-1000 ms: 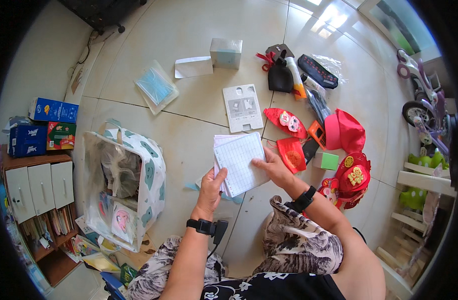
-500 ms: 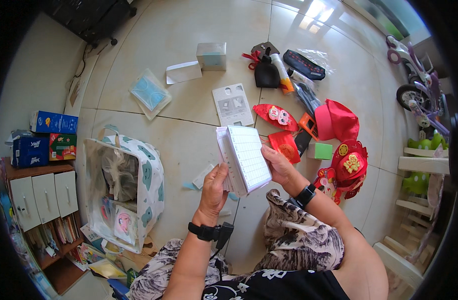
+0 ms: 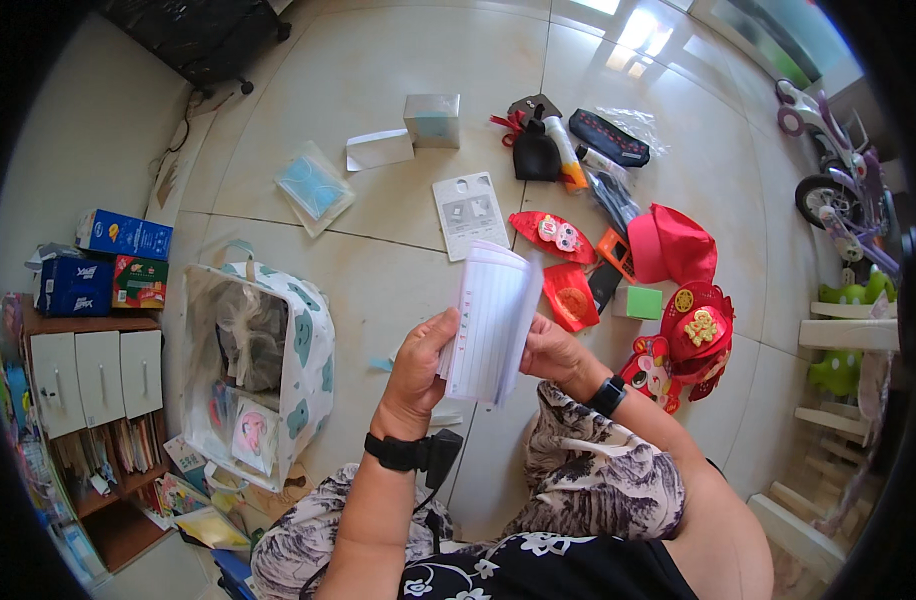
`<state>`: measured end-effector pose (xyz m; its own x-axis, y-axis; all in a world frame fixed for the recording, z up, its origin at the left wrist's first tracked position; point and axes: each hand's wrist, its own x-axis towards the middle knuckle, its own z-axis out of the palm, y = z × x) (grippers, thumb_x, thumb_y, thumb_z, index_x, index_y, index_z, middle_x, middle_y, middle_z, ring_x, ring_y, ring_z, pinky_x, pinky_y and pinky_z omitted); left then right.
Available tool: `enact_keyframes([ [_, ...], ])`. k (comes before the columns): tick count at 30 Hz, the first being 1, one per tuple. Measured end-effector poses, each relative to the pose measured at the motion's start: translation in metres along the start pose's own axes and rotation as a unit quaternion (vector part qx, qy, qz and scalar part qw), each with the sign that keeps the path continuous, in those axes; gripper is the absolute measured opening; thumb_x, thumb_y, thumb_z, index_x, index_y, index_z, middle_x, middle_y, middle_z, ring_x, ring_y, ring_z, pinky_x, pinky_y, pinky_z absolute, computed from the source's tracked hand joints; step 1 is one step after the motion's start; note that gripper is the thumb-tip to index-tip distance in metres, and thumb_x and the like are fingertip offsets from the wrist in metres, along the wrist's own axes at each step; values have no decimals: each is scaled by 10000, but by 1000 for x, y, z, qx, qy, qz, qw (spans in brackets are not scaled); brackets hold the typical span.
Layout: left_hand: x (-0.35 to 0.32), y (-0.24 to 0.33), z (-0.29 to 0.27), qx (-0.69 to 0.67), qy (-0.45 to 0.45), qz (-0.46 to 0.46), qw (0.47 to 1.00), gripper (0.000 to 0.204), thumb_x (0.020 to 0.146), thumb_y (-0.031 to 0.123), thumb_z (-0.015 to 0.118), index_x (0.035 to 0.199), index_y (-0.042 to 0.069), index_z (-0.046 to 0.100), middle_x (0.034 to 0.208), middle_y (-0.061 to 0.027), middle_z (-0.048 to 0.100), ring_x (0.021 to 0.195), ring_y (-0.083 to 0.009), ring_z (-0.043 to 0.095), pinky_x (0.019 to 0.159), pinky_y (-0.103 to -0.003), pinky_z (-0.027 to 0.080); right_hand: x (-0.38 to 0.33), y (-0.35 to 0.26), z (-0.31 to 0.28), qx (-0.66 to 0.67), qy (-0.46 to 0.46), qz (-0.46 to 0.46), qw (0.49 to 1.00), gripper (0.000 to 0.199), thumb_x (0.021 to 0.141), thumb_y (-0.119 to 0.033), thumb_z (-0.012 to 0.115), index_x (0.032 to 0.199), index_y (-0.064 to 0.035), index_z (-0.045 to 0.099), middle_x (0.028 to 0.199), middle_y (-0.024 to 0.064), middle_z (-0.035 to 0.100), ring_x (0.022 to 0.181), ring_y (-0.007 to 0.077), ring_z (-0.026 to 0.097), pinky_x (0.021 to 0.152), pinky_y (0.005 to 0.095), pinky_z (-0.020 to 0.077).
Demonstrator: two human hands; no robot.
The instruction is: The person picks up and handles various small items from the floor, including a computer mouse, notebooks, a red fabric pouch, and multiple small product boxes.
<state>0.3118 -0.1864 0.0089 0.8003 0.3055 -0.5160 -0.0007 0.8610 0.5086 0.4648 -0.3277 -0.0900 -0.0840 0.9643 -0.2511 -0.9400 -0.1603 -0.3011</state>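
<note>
Between my hands, above the floor in front of me, is a white paper notebook [image 3: 491, 315]. A lined page with a column of small red marks faces up, and the sheets curl at the right side. My left hand [image 3: 419, 365] is closed on its left edge, thumb along the front. At the lower right edge my right hand [image 3: 558, 352] is closed, fingers pinching the paper; its fingertips are partly hidden behind the sheets. Just beyond the notebook lies a white card package [image 3: 468, 212] with a hang hole. A red envelope [image 3: 571, 297] lies beyond my right hand.
Left stands a clear-fronted storage bag [image 3: 311, 350], beside a small cabinet [image 3: 81, 380] with boxes on top. Ahead are a mask pack [image 3: 315, 188] and a box [image 3: 432, 121]. At right lie a red cap [image 3: 675, 245], a green-and-white box [image 3: 638, 302] and red decorations [image 3: 696, 328].
The grid page that faced up has given way to a lined, curling page. My right hand has shifted down slightly along the notebook's edge, and my left hand keeps its hold.
</note>
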Motion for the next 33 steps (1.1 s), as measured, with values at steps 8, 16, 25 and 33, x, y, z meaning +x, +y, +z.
enact_keyframes([
  [8, -8, 31, 5, 118, -29, -11, 993, 288, 934, 243, 603, 977, -31, 682, 808, -64, 696, 622, -82, 634, 574, -203, 492, 3, 16, 9, -45, 21, 39, 998, 501, 748, -18, 763, 1219, -55, 596, 1158, 94, 654, 1074, 238, 618, 950, 429, 484],
  [16, -21, 33, 10, 140, -30, 2, 990, 297, 937, 241, 603, 1020, -33, 683, 823, -56, 696, 653, -78, 634, 596, -210, 497, 4, 10, 32, -87, 0, 21, 996, 527, 762, -2, 741, 1256, -44, 562, 1208, 91, 627, 1113, 237, 601, 978, 403, 473],
  [25, -24, 33, 8, 126, -42, 1, 991, 315, 940, 242, 604, 1047, -47, 666, 849, -60, 694, 681, -83, 638, 623, -206, 500, 3, 7, 31, -85, -10, 15, 996, 526, 785, 24, 712, 1279, -47, 546, 1233, 88, 614, 1143, 229, 585, 993, 395, 471],
  [33, -20, 32, 4, 103, -61, -7, 993, 312, 937, 249, 611, 1030, -43, 671, 844, -64, 693, 680, -84, 638, 620, -208, 501, 3, 8, 25, -86, 2, 21, 996, 522, 786, 21, 715, 1277, -49, 550, 1226, 95, 617, 1133, 236, 591, 986, 391, 478],
])
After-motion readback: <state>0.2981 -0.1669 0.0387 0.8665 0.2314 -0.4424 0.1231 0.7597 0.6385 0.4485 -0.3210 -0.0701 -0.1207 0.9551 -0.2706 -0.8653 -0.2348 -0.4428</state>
